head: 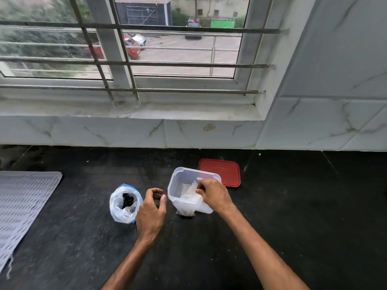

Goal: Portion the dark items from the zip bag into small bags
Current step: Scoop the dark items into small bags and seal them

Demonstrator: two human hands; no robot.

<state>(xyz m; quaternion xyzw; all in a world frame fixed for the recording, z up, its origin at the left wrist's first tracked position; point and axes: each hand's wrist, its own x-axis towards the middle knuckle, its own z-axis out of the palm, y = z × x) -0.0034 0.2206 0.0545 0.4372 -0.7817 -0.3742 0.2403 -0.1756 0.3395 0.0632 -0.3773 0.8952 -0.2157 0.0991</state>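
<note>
In the lower middle of the frame, on the black table (293, 206), the zip bag (123, 214) stands open with its mouth upward. The dark items (128, 200) lie clustered inside it, near its upper right side.

Just right of the bag is the left hand (151, 212). Its fingers curl towards the thumb in a loose ring, and I cannot tell whether this grip holds anything.

Right of that hand, a clear plastic container (178, 178) stands tilted, with its open mouth facing the camera. Small bags (188, 192) of thin clear film lie crumpled inside it. The right hand (215, 195) reaches over the container's right rim, its grip pinching the film of the small bags between thumb and fingertips.

A red lid (222, 170) lies flat on the table just behind the container, partly hidden by it.

At the left edge of the frame a grey perforated mat (23, 201) lies on the table, well apart from the zip bag. Across the top of the frame is a barred window (167, 55) above a strip of pale marbled tiles.
</note>
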